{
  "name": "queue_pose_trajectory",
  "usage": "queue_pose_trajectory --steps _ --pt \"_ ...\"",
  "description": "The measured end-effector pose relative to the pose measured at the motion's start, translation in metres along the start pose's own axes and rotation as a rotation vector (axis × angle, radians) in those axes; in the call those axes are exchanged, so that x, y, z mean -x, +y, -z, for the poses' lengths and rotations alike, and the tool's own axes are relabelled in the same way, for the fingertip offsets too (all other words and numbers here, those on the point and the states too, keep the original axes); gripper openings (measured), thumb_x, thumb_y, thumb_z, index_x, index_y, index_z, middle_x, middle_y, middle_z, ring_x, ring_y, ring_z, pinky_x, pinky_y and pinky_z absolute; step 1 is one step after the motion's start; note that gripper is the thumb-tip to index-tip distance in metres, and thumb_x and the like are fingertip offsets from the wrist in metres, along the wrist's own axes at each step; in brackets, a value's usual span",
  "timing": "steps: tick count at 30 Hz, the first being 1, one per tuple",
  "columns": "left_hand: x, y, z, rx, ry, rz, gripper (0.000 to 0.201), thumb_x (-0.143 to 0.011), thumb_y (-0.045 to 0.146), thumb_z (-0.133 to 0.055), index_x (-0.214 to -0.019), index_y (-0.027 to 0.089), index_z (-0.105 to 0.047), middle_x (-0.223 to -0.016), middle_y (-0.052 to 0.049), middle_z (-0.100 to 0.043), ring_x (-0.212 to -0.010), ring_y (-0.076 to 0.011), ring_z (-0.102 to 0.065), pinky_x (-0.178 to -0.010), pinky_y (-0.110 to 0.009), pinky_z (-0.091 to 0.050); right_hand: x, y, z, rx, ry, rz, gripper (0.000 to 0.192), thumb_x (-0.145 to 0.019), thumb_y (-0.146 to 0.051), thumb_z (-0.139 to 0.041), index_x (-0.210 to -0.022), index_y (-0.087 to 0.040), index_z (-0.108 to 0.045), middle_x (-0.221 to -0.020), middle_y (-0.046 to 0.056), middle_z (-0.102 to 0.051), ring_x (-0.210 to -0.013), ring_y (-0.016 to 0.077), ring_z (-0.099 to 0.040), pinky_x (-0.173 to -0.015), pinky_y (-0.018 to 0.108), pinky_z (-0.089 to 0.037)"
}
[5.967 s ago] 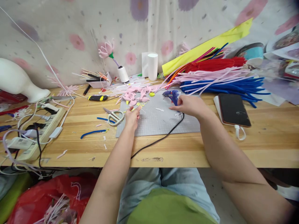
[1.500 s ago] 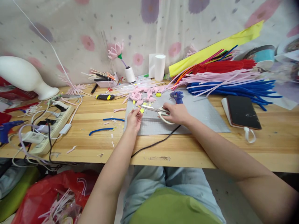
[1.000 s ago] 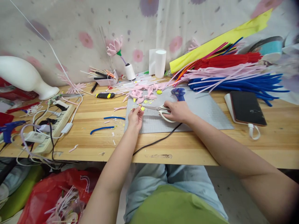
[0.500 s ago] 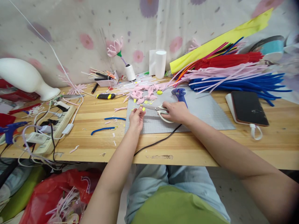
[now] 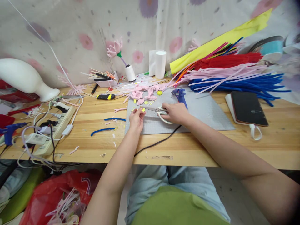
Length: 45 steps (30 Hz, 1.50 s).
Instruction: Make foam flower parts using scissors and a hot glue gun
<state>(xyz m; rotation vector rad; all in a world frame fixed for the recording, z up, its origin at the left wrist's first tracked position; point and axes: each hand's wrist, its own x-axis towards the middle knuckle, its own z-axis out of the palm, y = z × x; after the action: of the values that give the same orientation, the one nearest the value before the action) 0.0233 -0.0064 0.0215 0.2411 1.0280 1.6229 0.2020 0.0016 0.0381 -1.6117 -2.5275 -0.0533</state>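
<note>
My right hand (image 5: 174,112) is wrapped round the pale handles of a pair of scissors (image 5: 153,108), whose blades point left over the grey cutting mat (image 5: 201,117). The blade tips reach my left hand (image 5: 137,118), closed in a pinch on a small yellow piece (image 5: 143,109). Whether the blades touch that piece is too small to tell. Just behind lie pink fuzzy petals (image 5: 138,94), a yellow bud-like piece (image 5: 159,92) and scattered yellow scraps. A blue glue gun (image 5: 180,95) rests on the mat beyond my right hand.
Bundles of pink, red and blue pipe cleaners (image 5: 234,82) fill the back right. A power bank-like black slab (image 5: 248,107) sits at the right. A utility knife (image 5: 105,97), blue stems (image 5: 103,130) and a cabled power strip (image 5: 57,128) are on the left. A black cord (image 5: 157,143) crosses the front.
The view has shifted very slightly. Both hands and the scissors keep nearly the same place and pose.
</note>
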Motion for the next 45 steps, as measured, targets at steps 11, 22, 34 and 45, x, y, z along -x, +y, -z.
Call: queue_pose_trajectory --steps 11,22,34,45 --pt "0.001 -0.001 -0.001 0.015 0.018 -0.031 0.026 -0.067 0.000 -0.064 -0.073 0.016 -0.045 -0.056 0.007 -0.051 -0.047 -0.0020 -0.049 -0.054 -0.014 -0.046 0.000 -0.001 -0.002 -0.028 -0.001 0.008 0.042 -0.081 -0.056 -0.040 -0.097 -0.020 -0.058 -0.084 0.007 -0.070 -0.070 0.0209 -0.060 -0.052 0.028 -0.018" --pt "0.000 -0.002 -0.001 0.004 0.014 -0.048 0.028 -0.067 0.002 -0.066 -0.075 0.017 -0.044 -0.058 0.008 -0.051 -0.047 -0.0021 -0.050 -0.054 -0.014 -0.046 -0.001 0.000 -0.005 -0.024 0.000 0.002 0.044 -0.083 -0.056 -0.037 -0.095 -0.020 -0.059 -0.081 0.007 -0.070 -0.069 0.0212 -0.061 -0.053 0.028 -0.018" --pt "0.001 -0.002 -0.003 -0.040 0.008 -0.071 0.036 -0.060 0.007 -0.073 -0.076 0.018 -0.042 -0.056 0.009 -0.049 -0.048 -0.0023 -0.049 -0.052 -0.014 -0.043 -0.002 0.007 -0.002 -0.295 0.090 -0.101 0.043 -0.077 -0.061 -0.044 -0.083 -0.021 -0.058 -0.070 0.005 -0.064 -0.062 0.0164 -0.054 -0.053 0.026 -0.024" --pt "0.000 -0.005 0.000 -0.091 -0.038 -0.103 0.044 -0.056 0.011 -0.075 -0.082 0.019 -0.040 -0.061 0.008 -0.054 -0.050 -0.0040 -0.051 -0.052 -0.016 -0.042 0.041 0.100 0.065 -1.182 0.113 -0.201 0.037 -0.061 -0.048 -0.071 -0.067 -0.020 -0.046 -0.050 -0.004 -0.045 -0.044 0.0069 -0.038 -0.050 0.031 -0.024"
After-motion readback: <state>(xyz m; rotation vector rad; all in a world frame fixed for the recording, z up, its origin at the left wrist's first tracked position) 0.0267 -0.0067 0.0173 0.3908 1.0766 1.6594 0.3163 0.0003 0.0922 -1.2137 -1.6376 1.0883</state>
